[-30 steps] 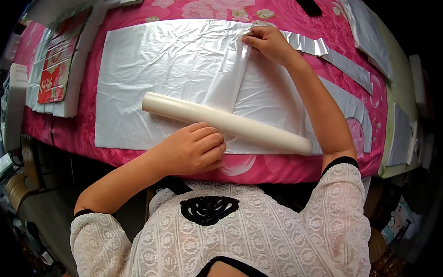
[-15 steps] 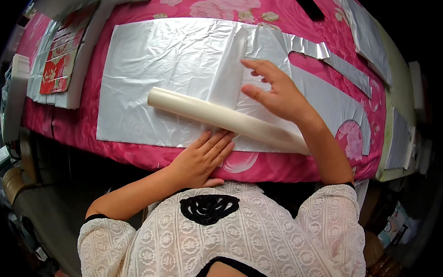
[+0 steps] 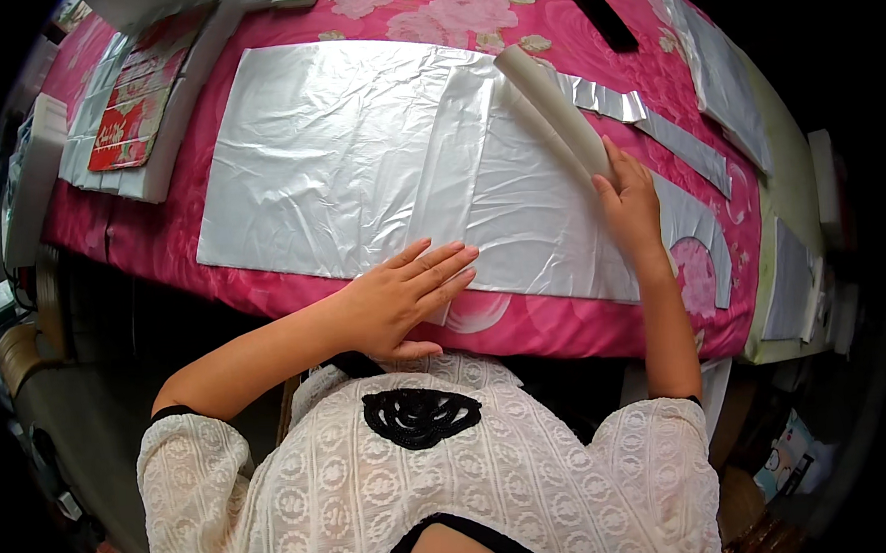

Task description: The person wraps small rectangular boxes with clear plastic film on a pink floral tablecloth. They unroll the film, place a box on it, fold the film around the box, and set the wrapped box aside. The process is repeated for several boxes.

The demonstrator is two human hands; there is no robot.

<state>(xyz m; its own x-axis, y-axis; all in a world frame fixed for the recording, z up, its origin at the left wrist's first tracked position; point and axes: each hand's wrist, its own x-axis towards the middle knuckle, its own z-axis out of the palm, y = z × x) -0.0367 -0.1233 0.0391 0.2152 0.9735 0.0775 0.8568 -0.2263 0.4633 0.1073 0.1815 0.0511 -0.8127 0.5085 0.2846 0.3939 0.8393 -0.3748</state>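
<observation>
A silvery plastic vest bag (image 3: 327, 162) lies spread on the table, its handle strips pointing right and a long fold running across its middle. My right hand (image 3: 632, 207) is closed around the near end of a cream-white tube (image 3: 553, 111). The tube slants over the right part of the bag, its other end toward the bag's far edge. By the near edge of the bag is my left hand (image 3: 414, 288), fingers stretched out and holding nothing. Whether its palm presses on the bag or hovers just above cannot be made out.
A pink floral cloth (image 3: 429, 5) covers the table. A dark phone-like slab (image 3: 600, 16) lies at the far right. Stacked white packs with a red printed sheet (image 3: 134, 117) stand at the left. More folded silver sheets (image 3: 718, 82) lie along the right side.
The tube has swung from lying across the bag's near middle to the far right part. My right hand, open before, has closed on it. My left hand stays near the front edge.
</observation>
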